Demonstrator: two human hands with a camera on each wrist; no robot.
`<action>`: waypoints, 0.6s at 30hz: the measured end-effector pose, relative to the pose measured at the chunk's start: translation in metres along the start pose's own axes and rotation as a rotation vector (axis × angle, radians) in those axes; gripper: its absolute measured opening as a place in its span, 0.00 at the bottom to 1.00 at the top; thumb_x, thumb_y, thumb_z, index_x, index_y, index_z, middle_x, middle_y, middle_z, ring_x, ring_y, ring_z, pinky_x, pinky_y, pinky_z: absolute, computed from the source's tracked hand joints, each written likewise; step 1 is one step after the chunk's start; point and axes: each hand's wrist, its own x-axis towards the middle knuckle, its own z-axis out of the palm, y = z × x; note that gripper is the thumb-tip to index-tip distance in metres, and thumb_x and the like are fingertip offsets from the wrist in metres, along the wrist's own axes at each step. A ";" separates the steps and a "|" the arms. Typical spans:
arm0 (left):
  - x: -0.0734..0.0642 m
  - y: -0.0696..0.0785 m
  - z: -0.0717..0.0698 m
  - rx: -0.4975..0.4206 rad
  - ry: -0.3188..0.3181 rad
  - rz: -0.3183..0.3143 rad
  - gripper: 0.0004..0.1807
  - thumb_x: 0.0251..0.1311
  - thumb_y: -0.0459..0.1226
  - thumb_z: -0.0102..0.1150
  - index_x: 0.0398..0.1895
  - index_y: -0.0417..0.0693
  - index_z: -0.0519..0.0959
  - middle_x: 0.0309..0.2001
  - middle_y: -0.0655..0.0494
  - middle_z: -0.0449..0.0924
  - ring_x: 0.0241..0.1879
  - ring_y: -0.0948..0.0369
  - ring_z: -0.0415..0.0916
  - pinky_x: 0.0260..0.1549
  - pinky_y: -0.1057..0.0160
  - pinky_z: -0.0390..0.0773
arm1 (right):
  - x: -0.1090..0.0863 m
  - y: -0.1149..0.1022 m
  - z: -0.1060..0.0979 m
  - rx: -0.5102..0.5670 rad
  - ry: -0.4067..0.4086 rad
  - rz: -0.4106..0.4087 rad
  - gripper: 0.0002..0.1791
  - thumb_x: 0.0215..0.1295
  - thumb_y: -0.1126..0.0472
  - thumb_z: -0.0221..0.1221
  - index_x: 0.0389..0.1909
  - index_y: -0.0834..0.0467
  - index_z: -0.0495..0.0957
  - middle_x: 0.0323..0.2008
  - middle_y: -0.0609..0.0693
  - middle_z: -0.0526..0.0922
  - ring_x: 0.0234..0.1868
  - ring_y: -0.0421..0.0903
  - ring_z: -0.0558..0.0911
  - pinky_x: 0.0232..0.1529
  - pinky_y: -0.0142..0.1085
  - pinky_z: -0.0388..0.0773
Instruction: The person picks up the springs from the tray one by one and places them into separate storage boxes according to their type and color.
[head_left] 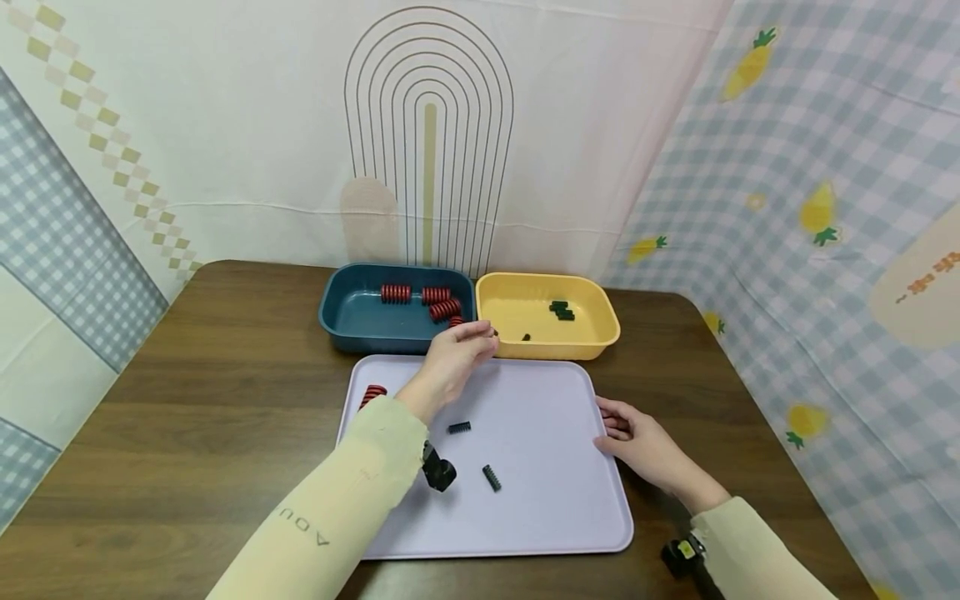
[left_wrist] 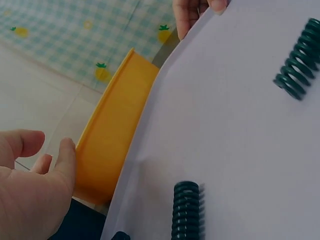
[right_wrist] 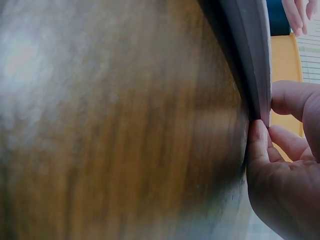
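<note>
Well, the tray (head_left: 540,433) lies on the table (head_left: 187,417), with two green springs (head_left: 491,477) on it, near each other, and a red spring (head_left: 372,394) by its far left corner, partly hidden behind the left arm. The right hand (head_left: 641,442) grasps the tray's right edge, thumb and fingers pinching the rim. The left hand (head_left: 453,358) is released, its thumb apart from loosely bent fingers, and it reaches over the tray's far edge to where the two bins meet; a dark speck by its fingertips is too small to tell. Just beyond the tray, side by side, stand the blue bin (head_left: 360,321), with red springs in its right half, and the yellow bin (head_left: 555,351), with a small green cluster (head_left: 561,311) and a lone dark piece (head_left: 527,337) nearer its front. Pale sleeves (head_left: 330,500) cover both arms, and a printed cloth (head_left: 600,83) hangs behind the table.
</note>
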 end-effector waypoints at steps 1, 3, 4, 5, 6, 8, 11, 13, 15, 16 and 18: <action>-0.001 0.000 -0.001 0.010 -0.005 0.001 0.21 0.61 0.25 0.60 0.59 0.40 0.75 0.58 0.43 0.74 0.52 0.55 0.77 0.49 0.64 0.77 | 0.000 0.000 0.000 -0.005 -0.006 -0.009 0.36 0.64 0.61 0.64 0.71 0.57 0.62 0.56 0.57 0.72 0.56 0.51 0.74 0.51 0.33 0.76; -0.002 0.000 -0.003 0.028 -0.018 -0.002 0.22 0.60 0.24 0.60 0.59 0.40 0.75 0.60 0.42 0.73 0.53 0.54 0.77 0.50 0.63 0.77 | 0.000 0.000 0.000 0.000 -0.002 -0.002 0.35 0.63 0.61 0.64 0.71 0.56 0.62 0.56 0.57 0.72 0.56 0.51 0.74 0.51 0.32 0.76; -0.003 0.000 -0.005 0.038 -0.025 -0.004 0.22 0.60 0.25 0.60 0.59 0.41 0.75 0.60 0.41 0.73 0.54 0.53 0.76 0.50 0.63 0.77 | 0.000 0.001 0.000 0.002 -0.001 -0.001 0.35 0.63 0.60 0.64 0.71 0.56 0.62 0.56 0.57 0.72 0.56 0.50 0.74 0.51 0.33 0.76; -0.005 0.000 -0.007 0.055 -0.034 -0.005 0.23 0.60 0.25 0.60 0.60 0.41 0.75 0.60 0.41 0.73 0.54 0.53 0.76 0.50 0.62 0.77 | 0.000 0.001 0.000 0.001 -0.003 -0.003 0.35 0.63 0.60 0.64 0.71 0.56 0.62 0.57 0.57 0.72 0.56 0.50 0.74 0.51 0.33 0.76; -0.006 0.001 -0.010 0.076 -0.046 -0.005 0.23 0.60 0.26 0.61 0.60 0.41 0.74 0.60 0.41 0.73 0.54 0.52 0.76 0.50 0.62 0.77 | -0.001 0.001 0.001 -0.002 -0.003 -0.004 0.36 0.63 0.60 0.64 0.71 0.56 0.62 0.57 0.57 0.72 0.56 0.50 0.74 0.51 0.33 0.76; -0.011 0.003 -0.015 0.139 -0.081 0.003 0.24 0.61 0.28 0.61 0.61 0.42 0.74 0.59 0.41 0.73 0.55 0.53 0.76 0.51 0.60 0.77 | -0.001 0.002 0.001 -0.004 -0.002 0.002 0.36 0.63 0.60 0.64 0.71 0.55 0.63 0.57 0.56 0.72 0.55 0.50 0.74 0.51 0.32 0.76; -0.019 0.006 -0.026 0.336 -0.138 0.048 0.24 0.61 0.34 0.64 0.61 0.44 0.74 0.57 0.46 0.76 0.53 0.56 0.77 0.51 0.60 0.77 | -0.001 0.002 0.001 -0.009 -0.002 -0.001 0.36 0.63 0.60 0.65 0.71 0.56 0.62 0.57 0.56 0.72 0.55 0.50 0.74 0.51 0.32 0.76; -0.026 0.008 -0.035 0.520 -0.173 0.108 0.24 0.61 0.38 0.65 0.60 0.48 0.75 0.55 0.49 0.77 0.51 0.58 0.77 0.50 0.59 0.77 | -0.001 0.001 0.001 -0.006 -0.003 -0.002 0.36 0.63 0.60 0.65 0.71 0.56 0.62 0.57 0.56 0.72 0.55 0.50 0.74 0.51 0.32 0.76; -0.033 0.010 -0.044 0.691 -0.194 0.167 0.23 0.59 0.42 0.68 0.58 0.51 0.78 0.53 0.51 0.78 0.48 0.59 0.76 0.47 0.59 0.77 | -0.001 0.001 0.000 -0.004 -0.003 -0.002 0.36 0.63 0.60 0.65 0.71 0.56 0.62 0.57 0.56 0.72 0.55 0.50 0.74 0.51 0.32 0.76; -0.036 0.011 -0.048 0.761 -0.203 0.188 0.22 0.58 0.42 0.68 0.56 0.53 0.79 0.52 0.51 0.79 0.47 0.58 0.76 0.46 0.58 0.77 | -0.001 0.000 0.000 -0.006 -0.004 -0.002 0.37 0.63 0.59 0.65 0.71 0.56 0.62 0.57 0.56 0.72 0.55 0.50 0.74 0.51 0.32 0.76; -0.042 0.010 -0.056 0.884 -0.226 0.222 0.22 0.56 0.43 0.70 0.55 0.53 0.80 0.52 0.50 0.79 0.45 0.58 0.76 0.44 0.58 0.77 | -0.001 0.000 -0.001 -0.009 -0.005 -0.002 0.37 0.63 0.59 0.65 0.71 0.56 0.62 0.58 0.56 0.71 0.55 0.50 0.74 0.51 0.32 0.76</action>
